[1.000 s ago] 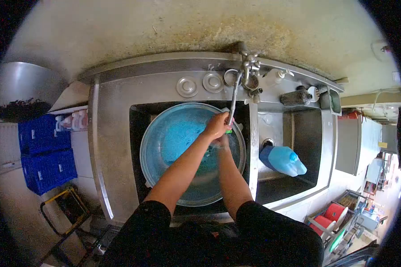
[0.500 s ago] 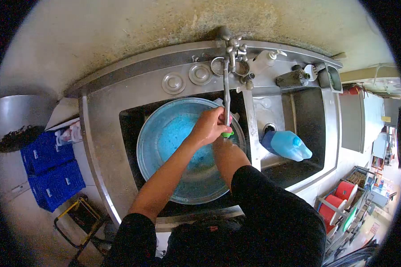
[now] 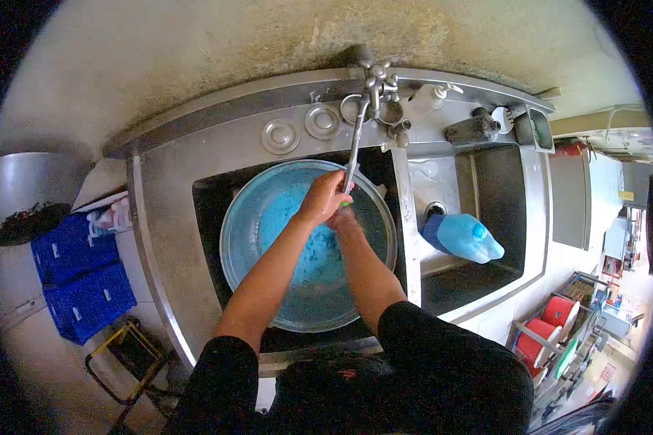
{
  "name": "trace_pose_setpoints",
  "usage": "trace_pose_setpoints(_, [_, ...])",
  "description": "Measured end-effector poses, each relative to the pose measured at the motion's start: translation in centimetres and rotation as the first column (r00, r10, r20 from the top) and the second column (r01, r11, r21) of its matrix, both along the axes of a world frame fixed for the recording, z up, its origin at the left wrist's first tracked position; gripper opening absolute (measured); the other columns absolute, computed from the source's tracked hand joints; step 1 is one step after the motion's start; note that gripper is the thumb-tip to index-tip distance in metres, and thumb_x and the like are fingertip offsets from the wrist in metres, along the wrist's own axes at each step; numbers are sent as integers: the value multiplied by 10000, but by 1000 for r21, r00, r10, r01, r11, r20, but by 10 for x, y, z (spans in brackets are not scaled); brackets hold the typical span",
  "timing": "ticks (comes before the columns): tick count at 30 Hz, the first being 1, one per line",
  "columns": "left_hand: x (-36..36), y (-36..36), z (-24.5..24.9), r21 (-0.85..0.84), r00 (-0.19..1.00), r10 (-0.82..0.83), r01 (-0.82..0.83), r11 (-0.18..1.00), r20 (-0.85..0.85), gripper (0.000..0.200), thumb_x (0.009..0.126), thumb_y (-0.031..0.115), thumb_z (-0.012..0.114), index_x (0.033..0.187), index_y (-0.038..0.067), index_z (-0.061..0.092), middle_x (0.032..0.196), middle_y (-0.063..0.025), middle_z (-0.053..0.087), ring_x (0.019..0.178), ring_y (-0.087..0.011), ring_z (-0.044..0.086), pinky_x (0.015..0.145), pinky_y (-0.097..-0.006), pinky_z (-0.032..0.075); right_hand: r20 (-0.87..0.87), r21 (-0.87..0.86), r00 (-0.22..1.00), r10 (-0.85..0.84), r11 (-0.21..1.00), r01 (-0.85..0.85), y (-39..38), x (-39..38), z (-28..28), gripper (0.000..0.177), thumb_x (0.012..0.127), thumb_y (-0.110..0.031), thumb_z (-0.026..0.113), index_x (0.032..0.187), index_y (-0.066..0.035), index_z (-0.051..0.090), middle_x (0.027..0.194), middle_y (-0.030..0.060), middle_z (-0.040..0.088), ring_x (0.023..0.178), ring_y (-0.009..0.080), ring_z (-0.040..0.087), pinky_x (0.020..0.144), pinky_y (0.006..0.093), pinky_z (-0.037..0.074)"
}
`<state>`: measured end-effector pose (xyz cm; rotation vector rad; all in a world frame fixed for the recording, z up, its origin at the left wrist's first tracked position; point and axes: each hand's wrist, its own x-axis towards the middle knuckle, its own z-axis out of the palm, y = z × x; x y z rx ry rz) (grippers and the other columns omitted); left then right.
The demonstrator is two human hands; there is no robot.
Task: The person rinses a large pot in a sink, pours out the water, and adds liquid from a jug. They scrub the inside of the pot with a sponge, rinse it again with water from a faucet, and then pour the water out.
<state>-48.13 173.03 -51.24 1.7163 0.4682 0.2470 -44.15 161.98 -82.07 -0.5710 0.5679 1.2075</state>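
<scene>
Over the big metal basin (image 3: 233, 279), which holds blue soapy water (image 3: 279, 217), both hands meet at the lower end of the tap spout (image 3: 355, 145). My left hand (image 3: 322, 198) is closed around the spout's end, with its thumb and fingertips on it. A bit of green (image 3: 346, 204) shows just below those fingers; I cannot make out whether it belongs to the spout. My right hand (image 3: 339, 216) is right under the left, blurred and partly covered, so its fingers do not show. The tap body (image 3: 377, 81) is at the wall.
Two metal lids (image 3: 280, 136) lie on the ledge behind the basin. A pump bottle (image 3: 429, 98) and a dark bottle (image 3: 471, 129) are right of the tap. In the right sink (image 3: 479, 174) lies a blue jug (image 3: 468, 235). Blue crates (image 3: 83, 268) stand at left.
The spout has swung left over the basin, and both hands have moved left with its end. The right hand is now more covered by the left.
</scene>
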Motion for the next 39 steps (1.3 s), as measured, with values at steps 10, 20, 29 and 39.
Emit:
trace_pose_setpoints(10, [-6, -6, -6, 78, 996, 84, -84, 993, 5, 295, 658, -17, 723, 930, -1, 608, 860, -141, 656, 807, -266, 656, 733, -349, 519, 33, 77, 994, 107, 991, -109, -12, -8, 53, 282, 961, -293, 499, 1142, -94, 582, 1121, 60, 639, 1037, 201, 610, 887, 365, 505])
trace_pose_setpoints(20, [-12, 0, -12, 70, 995, 95, -95, 993, -3, 303, 678, -4, 728, 966, 12, 633, 900, -124, 681, 861, -246, 666, 777, -343, 512, 217, -166, 945, 244, 963, -211, 3, -16, 129, 293, 934, -383, 545, 1093, -140, 588, 1029, 19, 663, 934, 158, 636, 774, 322, 533])
trace_pose_setpoints(29, [-16, -8, 7, -10, 996, 85, -85, 996, -31, 325, 689, 47, 759, 990, 26, 639, 915, -92, 693, 876, -215, 660, 805, -338, 503, 16, 122, 995, 100, 987, -101, 11, -28, 83, 332, 930, -429, 523, 1059, -134, 603, 1078, 52, 644, 970, 192, 620, 815, 366, 523])
trace_pose_setpoints(39, [-9, -40, 74, 0, 991, 135, -135, 991, 25, 315, 697, 6, 760, 974, -4, 611, 830, -111, 677, 766, -205, 682, 701, -316, 538, 39, 65, 999, 37, 997, -39, 3, -22, 111, 351, 923, -420, 539, 1082, -111, 594, 1044, 64, 640, 941, 217, 624, 808, 368, 537])
